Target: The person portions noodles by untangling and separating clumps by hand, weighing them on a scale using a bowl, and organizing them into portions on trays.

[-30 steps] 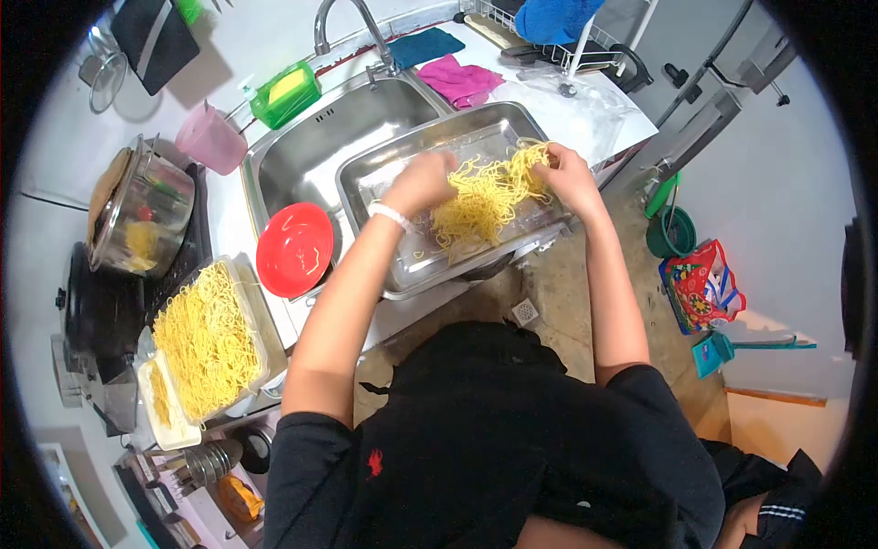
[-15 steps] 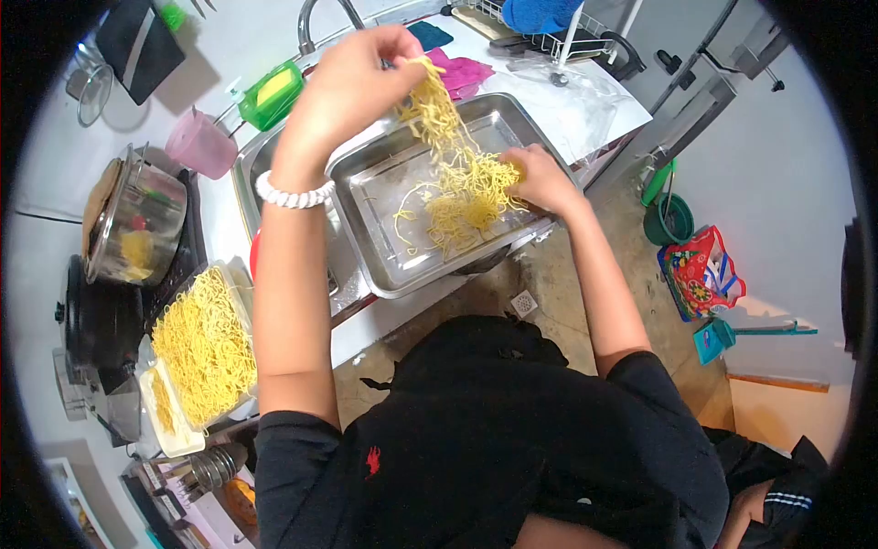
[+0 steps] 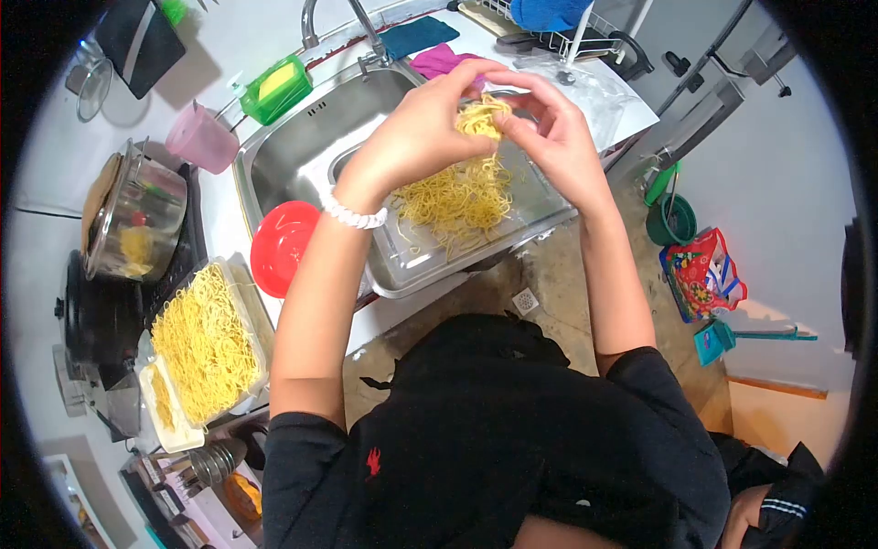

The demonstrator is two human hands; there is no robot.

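Note:
My left hand (image 3: 425, 128) and my right hand (image 3: 558, 142) are raised close together over a metal tray (image 3: 535, 197). Between them is a bunch of yellow noodles (image 3: 479, 117), gripped by the fingers of both hands. Some strands hang down from it. Below, a loose pile of noodles (image 3: 457, 206) is spread on the tray, partly hidden by my left hand. A white coiled band (image 3: 355, 215) circles my left wrist.
A steel sink (image 3: 293, 160) with a faucet (image 3: 366, 32) and a red bowl (image 3: 282, 247) lie left of the tray. A container of noodles (image 3: 208, 343) stands farther left. A green bucket (image 3: 670, 220) and a dustpan (image 3: 713, 342) are on the floor at right.
My left hand has come down and right, and my right hand has risen from the pile, so both meet at the noodle bunch. The red bowl and sink have come into fuller view.

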